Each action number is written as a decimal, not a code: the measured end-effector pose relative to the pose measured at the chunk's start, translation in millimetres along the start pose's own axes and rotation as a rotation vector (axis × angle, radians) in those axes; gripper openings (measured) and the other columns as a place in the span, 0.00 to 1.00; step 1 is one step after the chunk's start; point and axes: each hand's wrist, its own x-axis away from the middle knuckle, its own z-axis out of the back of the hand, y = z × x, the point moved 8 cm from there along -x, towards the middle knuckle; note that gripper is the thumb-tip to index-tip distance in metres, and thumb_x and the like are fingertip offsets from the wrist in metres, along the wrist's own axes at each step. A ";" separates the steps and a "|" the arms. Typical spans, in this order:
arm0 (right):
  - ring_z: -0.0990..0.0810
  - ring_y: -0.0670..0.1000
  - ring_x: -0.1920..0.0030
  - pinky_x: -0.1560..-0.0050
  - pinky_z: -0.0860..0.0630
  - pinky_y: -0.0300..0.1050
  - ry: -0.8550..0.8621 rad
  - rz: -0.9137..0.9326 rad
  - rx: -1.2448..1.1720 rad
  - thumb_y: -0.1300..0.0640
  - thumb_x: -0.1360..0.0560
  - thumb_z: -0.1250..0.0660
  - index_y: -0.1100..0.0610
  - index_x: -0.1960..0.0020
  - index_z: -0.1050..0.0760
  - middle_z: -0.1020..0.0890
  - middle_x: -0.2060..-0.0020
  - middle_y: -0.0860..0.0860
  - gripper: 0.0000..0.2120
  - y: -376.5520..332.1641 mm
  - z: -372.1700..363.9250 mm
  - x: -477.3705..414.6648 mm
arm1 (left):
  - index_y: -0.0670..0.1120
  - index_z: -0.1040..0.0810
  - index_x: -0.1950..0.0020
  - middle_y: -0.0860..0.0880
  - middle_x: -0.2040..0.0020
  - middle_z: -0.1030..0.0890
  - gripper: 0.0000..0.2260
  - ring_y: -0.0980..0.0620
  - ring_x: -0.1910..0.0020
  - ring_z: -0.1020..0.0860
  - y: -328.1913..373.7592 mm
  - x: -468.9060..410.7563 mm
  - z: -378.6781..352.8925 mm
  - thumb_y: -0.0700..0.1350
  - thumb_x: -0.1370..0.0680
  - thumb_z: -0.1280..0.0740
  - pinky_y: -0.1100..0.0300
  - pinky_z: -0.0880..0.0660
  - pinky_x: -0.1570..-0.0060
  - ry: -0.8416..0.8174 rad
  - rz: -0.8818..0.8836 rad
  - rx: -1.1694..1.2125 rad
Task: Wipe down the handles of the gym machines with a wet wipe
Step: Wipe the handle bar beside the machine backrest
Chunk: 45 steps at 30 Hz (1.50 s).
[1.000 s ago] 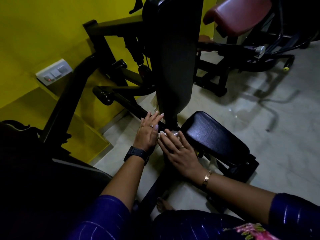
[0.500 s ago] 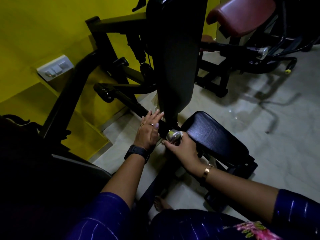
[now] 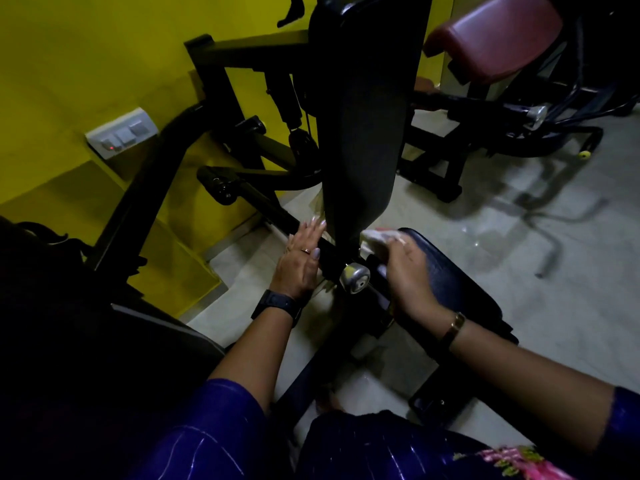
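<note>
Yellow-walled gym: right hand [image 3: 408, 275] grips the wet wipe [image 3: 374, 237] beside the seat [image 3: 457, 285], left hand [image 3: 299, 261] rests flat on the frame [image 3: 273, 211]; black handle [image 3: 221, 185] likely not yet wiped.

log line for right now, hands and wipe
left hand flat on frame bar | right hand holds wet wipe beside seat pad | silver knob bare between hands

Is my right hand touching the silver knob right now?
Apart. The head view shows a dark gap between the silver knob and the right hand, which holds the wet wipe.
</note>
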 end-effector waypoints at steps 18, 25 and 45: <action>0.28 0.59 0.33 0.43 0.28 0.49 -0.730 0.558 1.288 0.61 0.19 0.43 0.55 0.26 0.37 0.31 0.30 0.58 0.21 -5.3 -125.6 -9.1 | 0.48 0.40 0.23 0.56 0.24 0.46 0.29 0.58 0.24 0.52 -48.0 -10.3 13.3 0.58 0.21 0.59 0.69 0.62 0.29 -0.017 0.118 -0.075; 0.46 0.52 0.23 0.25 0.43 0.47 -0.821 0.550 1.135 0.64 0.20 0.44 0.55 0.22 0.46 0.45 0.23 0.52 0.27 4.3 -95.5 7.9 | 0.51 0.44 0.23 0.55 0.24 0.48 0.28 0.57 0.24 0.53 -58.4 -22.6 15.9 0.57 0.21 0.58 0.63 0.60 0.28 -0.006 0.136 -0.083; 0.37 0.52 0.26 0.28 0.38 0.46 -0.926 0.562 1.054 0.64 0.20 0.41 0.57 0.24 0.40 0.38 0.25 0.55 0.25 6.4 -138.5 -35.2 | 0.54 0.44 0.23 0.54 0.22 0.48 0.26 0.56 0.23 0.55 -91.8 -54.7 29.4 0.58 0.21 0.60 0.56 0.60 0.26 -0.055 0.132 -0.200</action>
